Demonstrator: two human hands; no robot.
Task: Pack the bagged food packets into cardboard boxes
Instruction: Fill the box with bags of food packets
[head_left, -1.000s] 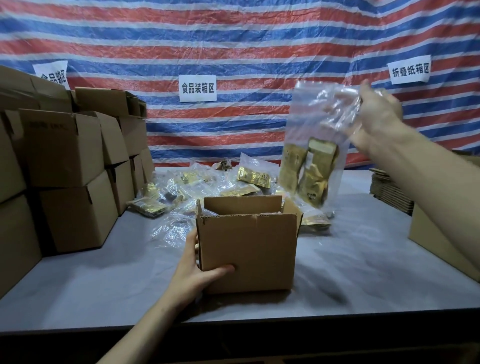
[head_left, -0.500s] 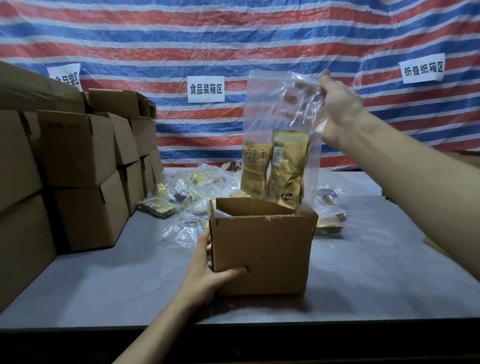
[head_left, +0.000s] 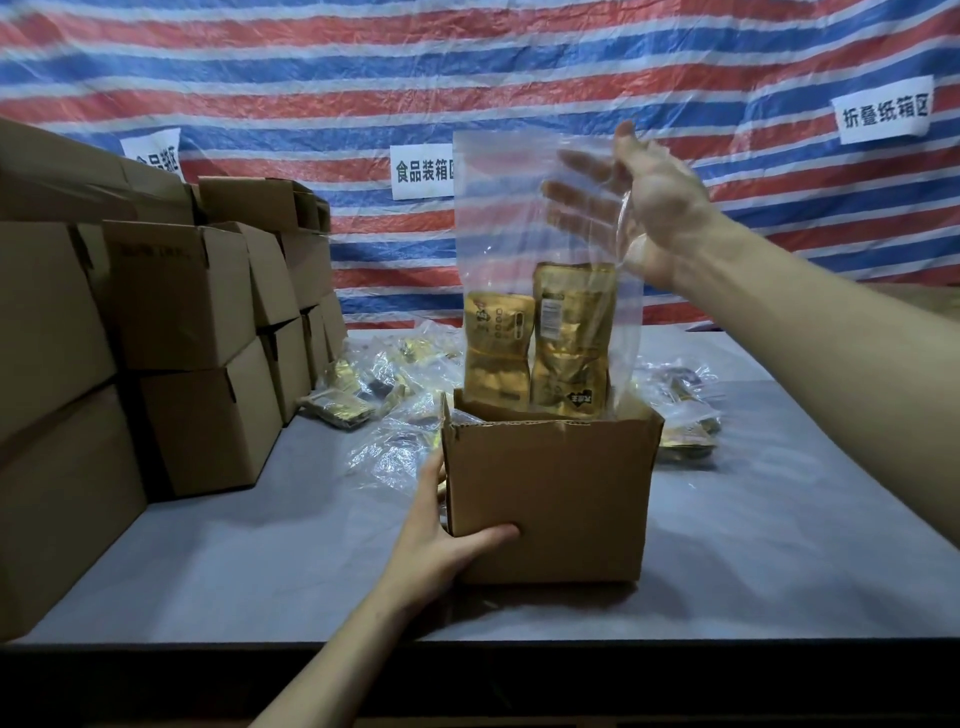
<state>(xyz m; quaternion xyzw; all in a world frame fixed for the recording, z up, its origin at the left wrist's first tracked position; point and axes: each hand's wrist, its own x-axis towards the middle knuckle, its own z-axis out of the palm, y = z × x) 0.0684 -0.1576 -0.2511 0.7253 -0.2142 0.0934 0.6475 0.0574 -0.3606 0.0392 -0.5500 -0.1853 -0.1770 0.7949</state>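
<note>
Now, nearest me, my left hand (head_left: 441, 545) holds the lower left corner of the open box (head_left: 550, 499), thumb curled across the front face and fingers round the side, just as it did a second ago. The box stands upright on the surface (head_left: 260, 571), flaps open.

What has changed is above it. A second ago the clear bag (head_left: 519, 234) hung in the air off to the right of the box, pinched at its top. Half a second ago it was over the opening. Its bottom has now dropped inside the box mouth, and the gold packets (head_left: 569, 338) in it stand upright, their lower ends hidden behind the front wall. My right hand (head_left: 665, 208) has let go: the fingers are straight and spread behind the bag's upper part, no longer pinching it. I judge this bag as good as delivered, though its tall empty top sticks well up and will likely need folding or pressing down before the flaps can shut.

Beyond the box, loose bags (head_left: 358, 395) of the same packets lie heaped on the grey surface, more on the right, so plenty remains to pack. Closed boxes (head_left: 182, 312) are stacked along the left side. Behind everything hangs a red, white and blue striped tarpaulin (head_left: 467, 62) with paper signs (head_left: 423, 171) fixed to it.
</note>
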